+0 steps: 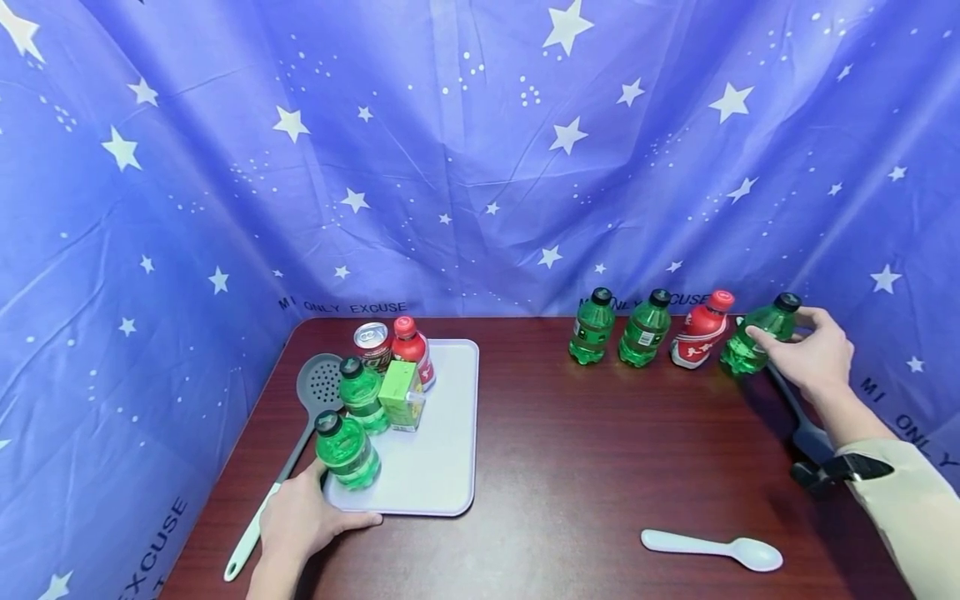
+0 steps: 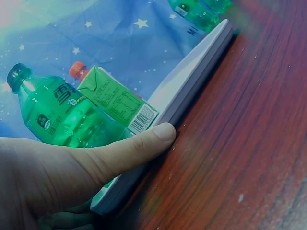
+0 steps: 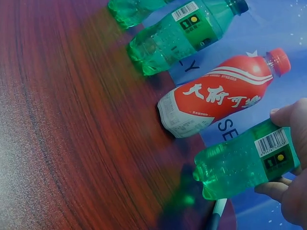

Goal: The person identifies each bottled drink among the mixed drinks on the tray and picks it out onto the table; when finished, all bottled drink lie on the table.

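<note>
My right hand [image 1: 817,354] grips a green soda bottle [image 1: 757,337] with a black cap, at the right end of a row along the back edge. In the right wrist view the bottle [image 3: 244,160] has its base close over the table, its shadow beside it. Just left of it stands a red-labelled cola bottle [image 1: 701,332]. My left hand [image 1: 300,512] holds the near left corner of a white tray [image 1: 442,467], thumb along the front rim; its other fingers are mostly hidden. Right by that hand, a green bottle [image 1: 348,452] stands on the tray.
The tray also carries another green bottle [image 1: 363,398], a green carton [image 1: 402,396], a red-capped bottle [image 1: 414,354] and a can [image 1: 372,343]. A slotted skimmer [image 1: 300,442] lies left. Two green bottles stand at the back. A white spoon [image 1: 712,546] and dark utensil [image 1: 810,437] lie right.
</note>
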A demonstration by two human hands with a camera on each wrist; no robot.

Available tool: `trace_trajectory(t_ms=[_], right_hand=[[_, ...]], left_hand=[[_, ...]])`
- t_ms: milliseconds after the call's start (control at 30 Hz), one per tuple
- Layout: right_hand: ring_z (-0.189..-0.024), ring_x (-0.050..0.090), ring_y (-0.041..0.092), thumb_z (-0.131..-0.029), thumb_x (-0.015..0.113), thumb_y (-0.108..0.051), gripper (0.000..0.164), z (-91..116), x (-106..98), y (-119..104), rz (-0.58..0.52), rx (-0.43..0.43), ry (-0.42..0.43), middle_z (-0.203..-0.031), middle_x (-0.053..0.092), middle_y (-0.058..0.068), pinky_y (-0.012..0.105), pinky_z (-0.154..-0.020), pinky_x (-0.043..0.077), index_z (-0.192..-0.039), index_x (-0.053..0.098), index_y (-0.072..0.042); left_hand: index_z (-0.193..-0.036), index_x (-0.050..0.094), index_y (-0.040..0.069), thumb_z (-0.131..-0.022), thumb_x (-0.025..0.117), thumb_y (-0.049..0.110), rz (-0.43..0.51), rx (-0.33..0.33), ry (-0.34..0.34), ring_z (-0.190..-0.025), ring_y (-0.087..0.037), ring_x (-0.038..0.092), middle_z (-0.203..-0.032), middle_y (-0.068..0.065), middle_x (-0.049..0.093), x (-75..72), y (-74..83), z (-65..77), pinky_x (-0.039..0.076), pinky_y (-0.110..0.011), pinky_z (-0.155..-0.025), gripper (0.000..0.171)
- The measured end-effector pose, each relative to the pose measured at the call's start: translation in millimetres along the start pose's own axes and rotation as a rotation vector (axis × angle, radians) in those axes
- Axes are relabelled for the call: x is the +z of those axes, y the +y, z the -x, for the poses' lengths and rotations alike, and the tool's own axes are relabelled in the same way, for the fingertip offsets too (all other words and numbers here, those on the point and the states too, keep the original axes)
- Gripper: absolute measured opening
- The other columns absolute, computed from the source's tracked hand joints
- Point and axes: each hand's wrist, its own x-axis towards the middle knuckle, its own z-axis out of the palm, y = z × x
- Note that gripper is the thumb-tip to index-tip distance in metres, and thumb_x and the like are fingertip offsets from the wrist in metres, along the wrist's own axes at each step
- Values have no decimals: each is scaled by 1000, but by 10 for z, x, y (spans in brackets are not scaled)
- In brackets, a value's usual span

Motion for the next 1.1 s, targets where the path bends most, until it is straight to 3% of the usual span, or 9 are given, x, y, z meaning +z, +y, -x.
trace_trajectory(t_ms=[533, 700, 833, 967, 1100], right_hand=[[-71, 28, -22, -96, 71, -55, 93, -47, 71, 55, 23, 56, -31, -148, 54, 37, 63, -115, 33, -159, 37, 4], [-81, 38, -12, -95, 71, -56, 93, -68, 98, 56, 33, 69, -34, -148, 55, 36, 59, -109, 38, -159, 37, 3], [-91, 47, 2, -94, 71, -58, 94, -86, 113, 47, 52, 67, -30, -146, 57, 35, 43, -91, 43, -158, 38, 2], [-89, 47, 0, -94, 73, -56, 89, -101, 146, 41, 53, 30, -9, -141, 60, 33, 25, -76, 37, -154, 43, 2], [-89, 48, 3, -94, 74, -51, 83, -112, 210, 44, 42, -3, 13, -137, 60, 31, 23, -74, 35, -149, 45, 3]], left_hand=[[-128, 67, 5, -40, 94, 80, 2, 11, 10, -90, -41, 75, -106, -23, 78, -21, 1, 7, 57, -53, -69, 119], [-129, 66, 5, -40, 94, 81, 4, 6, 2, -92, -40, 75, -108, -23, 78, -14, 3, 8, 58, -53, -70, 120], [-130, 66, 5, -40, 93, 82, 8, 4, -5, -93, -41, 75, -109, -24, 78, -8, 12, 4, 58, -54, -72, 122], [-130, 66, 5, -39, 94, 81, 7, 2, 0, -92, -41, 75, -108, -24, 78, -15, 12, 5, 58, -54, -71, 122], [-128, 67, 6, -39, 94, 81, 8, 7, 8, -90, -40, 75, -105, -23, 78, -17, -1, 8, 57, -53, -69, 120]])
